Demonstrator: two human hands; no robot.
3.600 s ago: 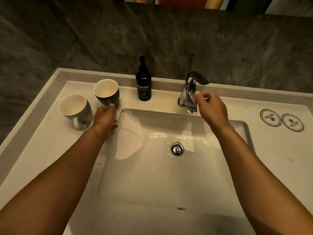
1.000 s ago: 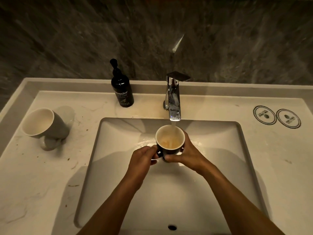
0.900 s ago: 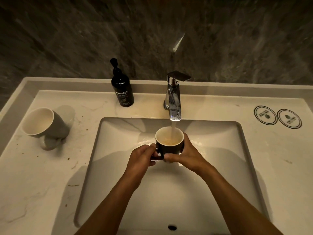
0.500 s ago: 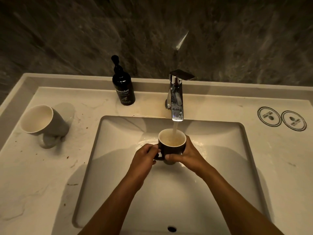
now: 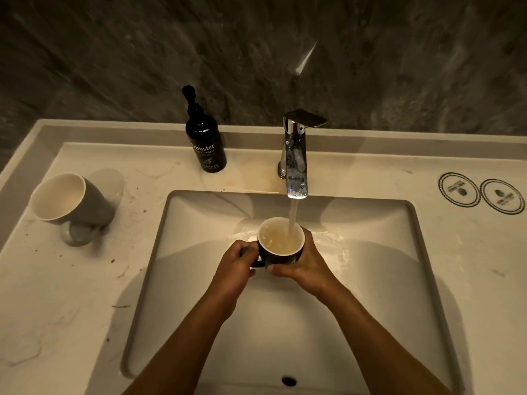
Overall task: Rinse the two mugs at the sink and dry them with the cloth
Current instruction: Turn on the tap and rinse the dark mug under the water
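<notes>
Dark mug [image 5: 281, 253], cream inside, upright, held over the sink basin [image 5: 379, 280] right under the faucet [image 5: 295, 161] spout. Water stream [image 5: 293, 218] falls into the right side of the mug's mouth; the mug is mostly full of churning, cloudy-looking water.

Grip: left hand [image 5: 235, 267] is closed on the mug's handle, fingers curled through or around it, can't tell which. Right hand [image 5: 306, 265] wraps the mug's body from the right and below, thumb across the near side. Both clamped on the same mug.

Versus 0.5 s ago: same two-hand hold, same spot under the spout, water level looks a little higher. 3.6 s ago this mug sat on the counter beside the other one, left hand at it, right hand at the faucet, no water running.

Around the grip: second mug [image 5: 71, 202], grey outside, cream inside, stands on the counter [image 5: 57, 295] well left of the hands, handle toward the camera, untouched. Black hand-wash pump bottle [image 5: 205, 143] up-left of the grip, against the back ledge. Two round stickers [image 5: 482, 192] far right on the counter. Overflow hole [image 5: 289, 381] on the near basin wall, between the forearms. Small dark crumbs on the counter left of the basin. Nothing between camera and mug; hands hide its lower body.
</notes>
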